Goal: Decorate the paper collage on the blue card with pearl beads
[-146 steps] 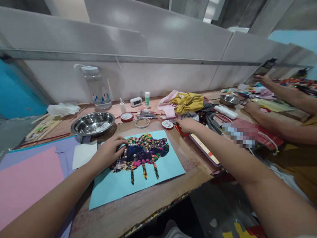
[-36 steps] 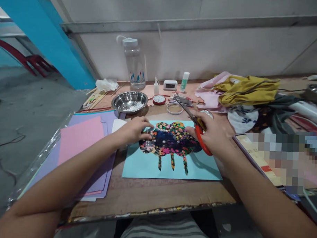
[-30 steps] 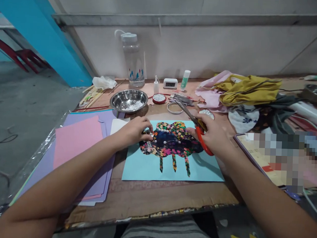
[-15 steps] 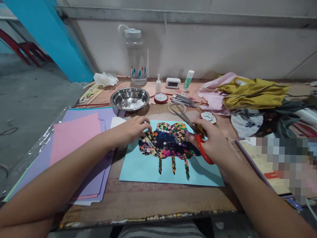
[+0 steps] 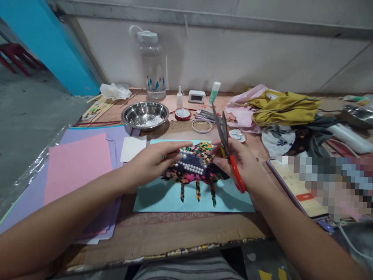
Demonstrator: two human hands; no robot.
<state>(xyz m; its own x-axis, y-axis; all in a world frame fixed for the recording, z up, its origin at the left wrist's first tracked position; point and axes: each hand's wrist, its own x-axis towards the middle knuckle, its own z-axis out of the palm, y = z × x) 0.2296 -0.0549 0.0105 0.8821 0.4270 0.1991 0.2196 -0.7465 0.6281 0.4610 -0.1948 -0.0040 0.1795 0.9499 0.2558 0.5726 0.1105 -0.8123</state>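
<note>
A cloud-shaped cutout of flowered paper point(image 5: 193, 179) with three strips below it lies on a light blue sheet point(image 5: 160, 200). Rows of white pearl beads point(image 5: 193, 169) cross its dark middle. Over the cutout's left part reaches my left hand point(image 5: 157, 158), its fingers stretched out and apart beside the beads; I see nothing clearly gripped in it. My right hand point(image 5: 242, 160) is closed around scissors point(image 5: 236, 174) with red and yellow handles. Their blades point up and away, slightly apart, above the cutout's right side.
Pink paper point(image 5: 78, 165) tops a purple stack at left. Behind stand a steel bowl point(image 5: 127, 116) with white bits, a water bottle point(image 5: 151, 61), a glue stick point(image 5: 214, 93) and a small clock point(image 5: 196, 97). Cloth scraps point(image 5: 288, 109) and a phone point(image 5: 295, 184) lie right.
My left hand has moved right over the cutout, its fingers straightening. The beads now lie in rows farther across the dark middle. The scissors have swung more upright in my right hand.
</note>
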